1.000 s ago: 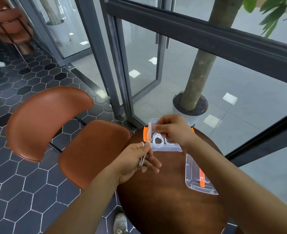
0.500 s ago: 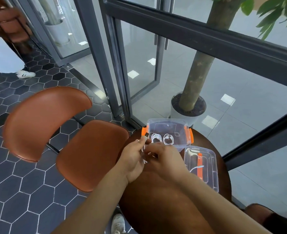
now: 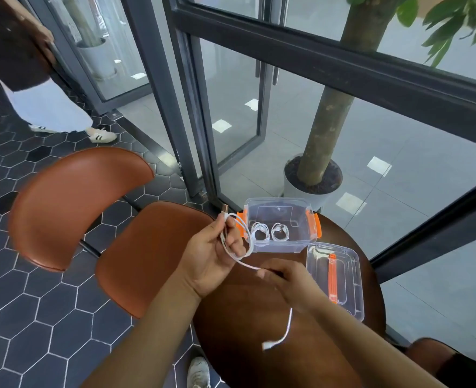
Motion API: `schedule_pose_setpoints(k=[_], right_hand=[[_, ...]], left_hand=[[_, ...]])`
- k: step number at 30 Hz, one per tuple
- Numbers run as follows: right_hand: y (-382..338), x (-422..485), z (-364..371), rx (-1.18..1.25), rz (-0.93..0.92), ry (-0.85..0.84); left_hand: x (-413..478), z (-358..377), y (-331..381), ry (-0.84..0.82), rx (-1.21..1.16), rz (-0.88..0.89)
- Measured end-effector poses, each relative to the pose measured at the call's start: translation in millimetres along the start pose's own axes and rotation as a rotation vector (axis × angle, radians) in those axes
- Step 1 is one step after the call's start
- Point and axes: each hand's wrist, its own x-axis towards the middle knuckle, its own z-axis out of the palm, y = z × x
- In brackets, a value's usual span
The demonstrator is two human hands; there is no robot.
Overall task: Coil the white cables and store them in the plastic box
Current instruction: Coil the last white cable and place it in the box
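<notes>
The white cable is up off the round wooden table, strung between both hands. Its metal-tipped plug stands at the top of the left hand, pointing up and slightly away toward the glass door. From there the cord runs down through the palm, swings out in one open loop in front of the plastic box, then trails down and to the right into the right hand.

The left hand is half curled, palm facing up, fingers wrapped loosely round the doubled strand. The right hand is closed, pinching the cord at the fingertips, knuckles up, low over the tabletop. Below it the tail of the cable drops toward the near edge and ends in a white connector, blurred, pointing left.

The box sits open at the far edge of the table, long axis left to right, orange latches at either end. Two small coiled cables lie side by side on its floor. The clear lid with its orange handle lies flat just to the right of the box, near the right hand.
</notes>
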Motion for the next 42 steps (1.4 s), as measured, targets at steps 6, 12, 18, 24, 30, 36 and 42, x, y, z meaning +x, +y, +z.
schedule_pose_setpoints(k=[6, 12, 18, 24, 30, 36, 42], right_hand=[[21, 21, -46, -0.014, 0.239, -0.234], [-27, 45, -80, 0.467, 0.322, -0.316], [-79, 48, -63, 0.182, 0.131, 0.001], [-85, 24, -30, -0.116, -0.044, 0.049], [-72, 10, -15, -0.052, 0.006, 0.211], [-57, 2, 6, -0.335, -0.031, 0.307], [-56, -6, 18, 0.151, 0.206, 0.227]], left_hand=[[-13, -4, -2, -0.129, 0.327, -0.098], [-17, -4, -8, -0.247, 0.750, -0.244], [-8, -2, -15, 0.002, 0.999, -0.184], [0, -6, -19, 0.209, 0.698, -0.075], [9, -7, -23, 0.228, 0.202, -0.065], [15, 10, -31, 0.245, -0.006, 0.030], [25, 14, -36, 0.232, -0.040, 0.122]])
